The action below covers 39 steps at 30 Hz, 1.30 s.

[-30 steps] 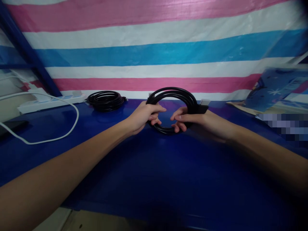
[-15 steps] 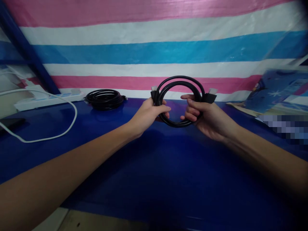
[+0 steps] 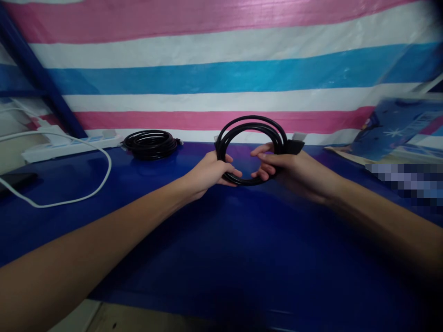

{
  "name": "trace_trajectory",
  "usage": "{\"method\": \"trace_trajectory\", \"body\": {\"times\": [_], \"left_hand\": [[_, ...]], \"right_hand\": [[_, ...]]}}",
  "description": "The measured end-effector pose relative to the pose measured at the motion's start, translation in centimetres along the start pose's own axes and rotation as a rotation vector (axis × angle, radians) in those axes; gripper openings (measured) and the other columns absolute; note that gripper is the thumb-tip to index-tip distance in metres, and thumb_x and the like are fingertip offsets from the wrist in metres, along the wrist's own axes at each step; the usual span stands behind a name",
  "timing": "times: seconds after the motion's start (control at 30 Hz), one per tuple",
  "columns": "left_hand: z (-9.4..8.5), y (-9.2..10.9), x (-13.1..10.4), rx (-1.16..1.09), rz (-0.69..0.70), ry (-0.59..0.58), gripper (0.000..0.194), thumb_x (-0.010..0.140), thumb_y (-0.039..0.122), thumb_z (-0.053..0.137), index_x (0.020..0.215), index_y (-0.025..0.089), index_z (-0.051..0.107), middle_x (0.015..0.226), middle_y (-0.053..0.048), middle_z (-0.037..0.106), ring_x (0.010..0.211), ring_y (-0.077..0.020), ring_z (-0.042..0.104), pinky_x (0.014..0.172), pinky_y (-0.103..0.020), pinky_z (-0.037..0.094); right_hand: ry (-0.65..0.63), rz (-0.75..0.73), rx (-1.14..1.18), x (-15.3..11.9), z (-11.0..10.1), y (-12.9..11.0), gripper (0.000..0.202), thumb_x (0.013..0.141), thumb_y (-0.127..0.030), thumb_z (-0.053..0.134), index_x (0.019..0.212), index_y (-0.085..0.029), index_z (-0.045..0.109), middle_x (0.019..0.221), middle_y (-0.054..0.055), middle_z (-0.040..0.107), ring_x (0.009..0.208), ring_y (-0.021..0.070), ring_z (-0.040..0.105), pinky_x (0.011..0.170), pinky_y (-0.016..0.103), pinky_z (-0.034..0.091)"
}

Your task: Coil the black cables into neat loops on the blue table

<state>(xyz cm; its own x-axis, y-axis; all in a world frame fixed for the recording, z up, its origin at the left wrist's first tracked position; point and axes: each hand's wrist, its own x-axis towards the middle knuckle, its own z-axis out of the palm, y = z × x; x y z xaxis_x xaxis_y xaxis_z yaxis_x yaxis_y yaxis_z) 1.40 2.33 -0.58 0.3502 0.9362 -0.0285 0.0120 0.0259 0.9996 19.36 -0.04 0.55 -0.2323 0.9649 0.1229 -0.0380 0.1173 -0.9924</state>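
A coiled black cable (image 3: 251,121) is held up as an upright ring over the blue table (image 3: 221,249). My left hand (image 3: 211,171) is closed round the ring's left side, thumb in front. On the right side, my right hand (image 3: 289,168) grips the coil, its fingers reaching inside the ring. A black plug (image 3: 294,146) with a pale end sticks out above my right hand. Another connector end shows only partly above my left hand. Behind and to the left, a second black cable coil (image 3: 150,145) lies on the table.
A white power strip (image 3: 69,148) and a looping white cable (image 3: 110,168) are at the left, near a dark flat object (image 3: 17,182). Striped sheeting (image 3: 214,78) hangs behind. A blue printed package (image 3: 391,129) stands at the right.
Both hands have moved slightly left with the coil. The ring has turned a little, its loops now more spread at the top, and the left connector is less visible.
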Motion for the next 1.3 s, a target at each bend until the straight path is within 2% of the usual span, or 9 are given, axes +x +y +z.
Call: {"method": "trace_trajectory", "body": {"times": [0.13,0.37,0.5,0.63,0.7,0.93,1.17,1.3], "left_hand": [[-0.1,0.1,0.0,-0.052,-0.048,-0.002,0.033,0.07,0.001,0.058,0.099,0.012,0.044,0.085,-0.014,0.064,0.078,-0.0224,0.067,0.072,-0.04,0.055],[-0.5,0.2,0.2,-0.01,0.012,-0.075,0.03,0.072,0.007,0.063,0.1,0.008,0.054,0.094,-0.016,0.065,0.085,-0.0214,0.065,0.073,-0.036,0.054],[-0.5,0.4,0.1,0.09,0.061,-0.049,0.022,0.076,0.023,0.064,0.093,0.011,0.06,0.092,-0.013,0.068,0.083,-0.0205,0.065,0.07,-0.033,0.053],[-0.5,0.2,0.3,0.159,0.104,0.074,0.03,0.08,0.041,0.059,0.085,0.012,0.061,0.085,-0.013,0.07,0.076,-0.0206,0.066,0.069,-0.033,0.051],[-0.5,-0.1,0.5,0.164,0.132,0.088,0.028,0.082,0.04,0.058,0.085,0.012,0.059,0.083,-0.013,0.07,0.075,-0.0208,0.066,0.07,-0.033,0.05],[-0.9,-0.3,0.6,0.265,0.166,-0.025,0.028,0.085,0.038,0.055,0.082,0.01,0.06,0.086,-0.014,0.069,0.069,-0.0176,0.064,0.064,-0.029,0.046],[-0.8,1.0,0.0,0.254,0.255,-0.09,0.009,0.077,0.012,0.061,0.085,0.01,0.056,0.078,-0.009,0.069,0.076,-0.0168,0.064,0.073,-0.03,0.045],[-0.3,0.6,-0.2,0.139,0.277,-0.139,0.008,0.075,0.01,0.06,0.081,0.013,0.055,0.073,-0.004,0.067,0.073,-0.0138,0.062,0.073,-0.028,0.043]], "right_hand": [[-0.044,0.007,-0.029,-0.1,0.0,-0.1,0.009,0.076,-0.015,0.062,0.085,-0.016,0.06,0.053,-0.003,0.049,0.058,0.0114,0.055,0.063,0.026,0.045],[-0.064,-0.019,-0.076,-0.1,-0.3,-0.2,0.009,0.075,-0.016,0.062,0.084,-0.015,0.061,0.057,-0.001,0.055,0.061,0.0132,0.059,0.066,0.028,0.046],[0.003,-0.055,-0.027,0.0,-0.2,-0.1,0.01,0.078,-0.014,0.057,0.087,-0.017,0.058,0.05,-0.004,0.05,0.053,0.0118,0.056,0.063,0.028,0.048],[-0.055,-0.065,-0.084,0.0,0.0,-0.3,0.009,0.077,-0.014,0.057,0.085,-0.016,0.059,0.044,-0.005,0.047,0.044,0.0102,0.051,0.063,0.031,0.051],[-0.08,-0.072,-0.118,-0.1,0.1,-0.4,0.008,0.075,-0.015,0.058,0.083,-0.016,0.061,0.043,-0.006,0.046,0.041,0.0096,0.049,0.063,0.032,0.052],[-0.065,-0.061,-0.137,-0.2,-0.2,-0.4,0.008,0.075,-0.016,0.059,0.082,-0.016,0.062,0.043,-0.005,0.047,0.041,0.0102,0.049,0.06,0.032,0.051],[0.015,-0.046,-0.048,0.0,-0.5,-0.2,0.009,0.075,-0.013,0.06,0.084,-0.016,0.061,0.044,-0.005,0.047,0.043,0.0091,0.047,0.059,0.028,0.05],[0.038,0.007,-0.002,0.0,-0.4,-0.4,0.012,0.076,-0.013,0.058,0.087,-0.016,0.061,0.042,-0.007,0.042,0.039,0.0072,0.042,0.06,0.03,0.051]]}}
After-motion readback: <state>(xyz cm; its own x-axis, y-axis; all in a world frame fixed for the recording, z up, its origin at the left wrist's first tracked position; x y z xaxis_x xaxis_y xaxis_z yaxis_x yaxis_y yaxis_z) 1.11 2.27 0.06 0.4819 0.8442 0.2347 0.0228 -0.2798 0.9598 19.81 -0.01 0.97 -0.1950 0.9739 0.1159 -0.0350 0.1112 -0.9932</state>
